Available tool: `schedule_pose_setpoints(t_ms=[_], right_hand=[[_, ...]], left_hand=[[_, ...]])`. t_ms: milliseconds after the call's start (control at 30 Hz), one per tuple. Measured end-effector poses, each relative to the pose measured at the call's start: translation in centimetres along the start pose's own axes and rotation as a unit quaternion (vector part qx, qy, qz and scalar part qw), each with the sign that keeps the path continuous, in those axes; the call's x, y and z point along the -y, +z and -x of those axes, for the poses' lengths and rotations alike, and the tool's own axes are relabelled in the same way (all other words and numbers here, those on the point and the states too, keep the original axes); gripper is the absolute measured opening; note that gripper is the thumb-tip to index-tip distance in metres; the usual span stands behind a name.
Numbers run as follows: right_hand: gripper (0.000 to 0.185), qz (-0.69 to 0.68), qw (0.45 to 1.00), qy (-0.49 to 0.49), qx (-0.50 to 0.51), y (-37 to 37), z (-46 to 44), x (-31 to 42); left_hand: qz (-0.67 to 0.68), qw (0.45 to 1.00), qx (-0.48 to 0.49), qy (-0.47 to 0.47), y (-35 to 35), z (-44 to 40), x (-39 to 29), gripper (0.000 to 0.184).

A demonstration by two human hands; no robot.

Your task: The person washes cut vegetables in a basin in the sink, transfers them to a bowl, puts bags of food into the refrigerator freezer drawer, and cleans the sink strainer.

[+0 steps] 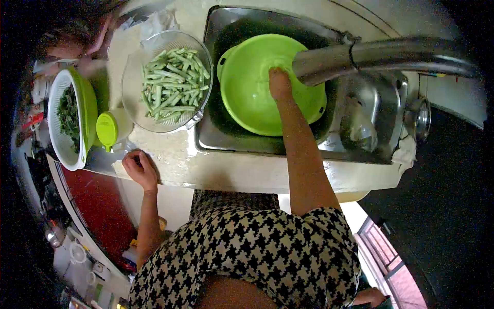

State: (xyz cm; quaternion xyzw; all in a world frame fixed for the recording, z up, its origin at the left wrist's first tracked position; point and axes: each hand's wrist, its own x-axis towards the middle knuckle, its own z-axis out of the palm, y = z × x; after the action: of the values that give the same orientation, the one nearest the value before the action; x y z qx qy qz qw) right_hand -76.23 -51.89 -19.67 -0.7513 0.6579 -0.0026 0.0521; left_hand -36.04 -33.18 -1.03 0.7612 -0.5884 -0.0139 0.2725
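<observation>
My right hand [280,85] reaches down into a bright green plastic basin [242,105] standing in the steel sink. Its fingers are hidden in rippling water below the tap's spout [314,67], so their shape is unclear. On the counter's front edge rests my left hand [140,169], fingers loosely curled in with nothing visible in them. Nearest to it is a container with a lime-green lid [107,131]. Behind that stands a clear bowl [133,105] heaped with cut green beans [172,82].
At the left, a white strainer in a green bowl [91,110] holds dark leafy greens [68,116]. The thick tap hose [411,55] crosses over the sink's right side. A smaller steel basin [378,110] adjoins it. Another person's hand [370,297] shows at lower right.
</observation>
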Motion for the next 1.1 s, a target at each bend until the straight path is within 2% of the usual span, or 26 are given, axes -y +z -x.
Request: schedule_pose_setpoints(t_ms=[67, 133, 200, 233, 267, 300, 333, 400, 433, 500, 567, 667, 733, 767, 833, 867, 900, 933, 1000, 1033, 1100], right_hand=[[0.018, 0.009, 0.997, -0.042, -0.071, 2.3, 0.1, -1.2], [0.018, 0.07, 0.988, -0.103, -0.092, 4.7, 0.4, -3.4], [0.017, 0.272, 0.933, -0.193, -0.134, 9.8, 1.5, -10.2], [0.016, 0.404, 0.862, -0.242, -0.187, 12.6, 2.0, -13.0], [0.015, 0.275, 0.933, -0.174, -0.157, 10.1, 2.5, -11.9], [0.015, 0.14, 0.98, -0.089, -0.107, 5.8, 4.8, -9.6], [0.015, 0.002, 0.997, -0.016, -0.073, 0.8, 4.9, -8.5], [0.014, 0.061, 0.988, -0.042, 0.135, -3.3, 4.9, -7.1], [0.015, 0.091, 0.966, -0.054, 0.237, -4.1, 4.7, -6.7], [0.015, -0.006, 0.982, -0.12, 0.149, 1.0, 5.1, -8.6], [0.017, -0.129, 0.978, -0.111, 0.12, 1.3, 4.4, -8.3], [0.021, -0.338, 0.925, -0.016, 0.171, -1.0, 2.3, -5.5], [0.023, -0.455, 0.866, 0.022, 0.207, -6.9, 2.2, -1.8], [0.022, -0.483, 0.862, -0.001, 0.152, -9.4, 2.5, 0.4], [0.02, -0.534, 0.843, -0.043, 0.046, -14.7, 3.8, 4.7], [0.02, -0.537, 0.841, -0.059, 0.0, -18.5, 4.6, 6.6], [0.019, -0.54, 0.837, -0.074, -0.048, -22.6, 5.5, 8.4], [0.019, -0.542, 0.83, -0.086, -0.096, -25.5, 6.0, 10.1], [0.02, -0.524, 0.831, -0.122, -0.143, -28.2, 6.1, 13.1], [0.021, -0.514, 0.83, -0.14, -0.166, -28.9, 5.9, 14.5], [0.02, -0.479, 0.841, -0.222, -0.117, -28.2, 5.4, 16.1]], left_hand=[[0.029, 0.999, -0.018, -0.021, 0.3, 0.0, 0.2, 0.008], [0.016, 1.0, -0.019, -0.007, -0.2, -0.2, -0.6, 0.009], [0.022, 0.999, -0.021, -0.012, 0.0, -0.1, -0.5, 0.01], [0.032, 0.999, -0.023, -0.024, 0.2, 0.1, 0.1, 0.01], [0.04, 0.998, -0.027, -0.035, 0.3, 0.2, 0.6, 0.011], [0.083, 0.995, -0.032, -0.047, 0.6, -0.3, 1.4, 0.011], [0.056, 0.997, -0.031, -0.048, 0.2, -0.2, 0.4, 0.011], [0.049, 0.997, -0.031, -0.051, 0.0, -0.3, 0.0, 0.011], [0.065, 0.996, -0.037, -0.053, 0.2, -0.1, 0.4, 0.011], [0.055, 0.997, -0.043, -0.044, 0.0, -0.2, 0.3, 0.011], [0.004, 0.999, -0.044, -0.023, -0.6, -0.6, -0.9, 0.011], [-0.008, 0.998, -0.059, -0.033, -0.9, -0.8, -1.8, 0.009], [-0.01, 0.997, -0.067, -0.033, -1.3, -0.9, -2.0, 0.007], [-0.003, 0.997, -0.058, -0.046, -1.6, -1.1, -2.1, 0.007], [-0.026, 0.997, -0.07, -0.008, -1.9, -1.0, -1.8, 0.006], [-0.003, 0.997, -0.081, 0.003, -1.9, -0.8, -1.6, 0.005], [0.055, 0.996, -0.067, -0.03, -2.3, -0.4, -2.2, 0.008], [0.152, 0.982, -0.054, -0.097, -2.0, 0.3, -2.9, 0.013], [0.357, 0.913, 0.003, -0.196, -1.3, 0.7, -5.2, 0.023], [0.46, 0.857, 0.049, -0.228, -1.0, 0.2, -7.0, 0.031], [0.56, 0.743, 0.165, -0.326, -0.5, -2.0, -9.8, 0.049]])
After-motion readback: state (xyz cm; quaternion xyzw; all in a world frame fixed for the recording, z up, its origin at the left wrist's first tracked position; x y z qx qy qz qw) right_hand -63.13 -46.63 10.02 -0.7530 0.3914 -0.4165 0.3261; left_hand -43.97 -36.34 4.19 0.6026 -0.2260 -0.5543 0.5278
